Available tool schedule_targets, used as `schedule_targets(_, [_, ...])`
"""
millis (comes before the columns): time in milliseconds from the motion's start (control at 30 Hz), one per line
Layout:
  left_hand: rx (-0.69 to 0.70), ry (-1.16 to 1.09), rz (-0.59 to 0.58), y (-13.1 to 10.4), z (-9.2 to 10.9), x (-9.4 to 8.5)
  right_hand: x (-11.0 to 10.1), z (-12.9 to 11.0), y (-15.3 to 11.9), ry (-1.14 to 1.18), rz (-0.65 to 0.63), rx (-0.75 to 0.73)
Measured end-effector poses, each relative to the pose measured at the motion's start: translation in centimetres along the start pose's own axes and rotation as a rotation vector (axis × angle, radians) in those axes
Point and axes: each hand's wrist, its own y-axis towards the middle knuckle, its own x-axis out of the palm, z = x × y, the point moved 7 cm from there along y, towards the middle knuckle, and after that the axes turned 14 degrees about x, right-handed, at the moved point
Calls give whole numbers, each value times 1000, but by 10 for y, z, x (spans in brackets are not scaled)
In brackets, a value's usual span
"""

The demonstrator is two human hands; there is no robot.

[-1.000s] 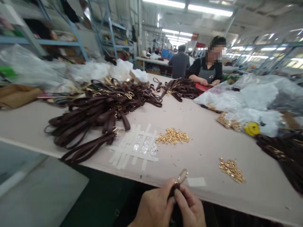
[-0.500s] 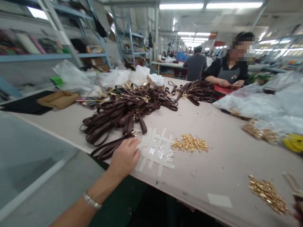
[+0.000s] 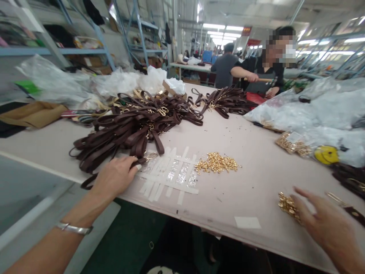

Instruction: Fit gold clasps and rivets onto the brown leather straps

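Note:
My left hand (image 3: 116, 176) is closed on the end of a dark brown strap (image 3: 137, 163) with a gold clasp, at the front left of the table. Beside it a large heap of brown straps (image 3: 122, 133) with gold hooks spreads out. My right hand (image 3: 321, 217) has its fingers apart, over a small pile of gold pieces (image 3: 287, 205), which it partly hides. Between the hands lie clear tape strips (image 3: 173, 175) and a pile of small gold fittings (image 3: 218, 163). Another strap with a gold hook (image 3: 353, 213) lies right of my right hand.
Across the table (image 3: 208, 201), a person (image 3: 273, 68) holds a wooden-handled tool near more straps (image 3: 225, 99). Plastic bags (image 3: 327, 110) cover the right side, with a bag of gold parts (image 3: 293, 142). Other bags and an open brown box (image 3: 34, 114) are at left.
My left hand has moved left and now grips a strap end. My right hand has come into view over the right gold pile. The view has shifted right. The person opposite has raised a tool.

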Motion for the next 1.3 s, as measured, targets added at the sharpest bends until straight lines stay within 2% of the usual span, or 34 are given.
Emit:
schedule_targets(100, [-2, -3, 36, -2, 8, -5, 55, -101, -47, 126, -227, -366])
schedule_targets(200, [0, -28, 76, -3, 19, -13, 99, -184, -81, 107, -392, -509])
schedule_targets(267, [15, -40, 97, -4, 27, -20, 119, -218, -89, 42, -406, -508])
schedule_targets(333, [45, -82, 135, -8, 38, -28, 134, -235, -91, 0, -381, -493])
schedule_targets(467, [97, -334, 258, -20, 61, -42, 148, -241, -85, 91, -330, -494])
schedule_targets(567, [45, -643, 306, -29, 78, -42, 142, -233, -78, 300, -319, -427])
schedule_targets(667, [-90, -1062, 276, -35, 98, -26, 129, -214, -70, 518, -348, -160])
schedule_targets(767, [-197, -1515, 175, -38, 128, -5, 123, -199, -79, 709, -505, 180])
schedule_targets(833, [-242, -1683, 110, -38, 148, 4, 119, -198, -93, 865, -619, 322])
schedule_targets(933, [-244, -1659, 52, -40, 167, 7, 114, -205, -114, 1039, -759, 408])
schedule_targets(1067, [-134, -1521, 21, -40, 184, -1, 117, -206, -135, 1120, -926, 544])
schedule_targets(1167, [-66, -1456, 30, -42, 191, -7, 119, -199, -141, 1113, -962, 632])
schedule_targets(1300, [-14, -1460, 22, -44, 198, -7, 119, -194, -144, 1110, -974, 629])
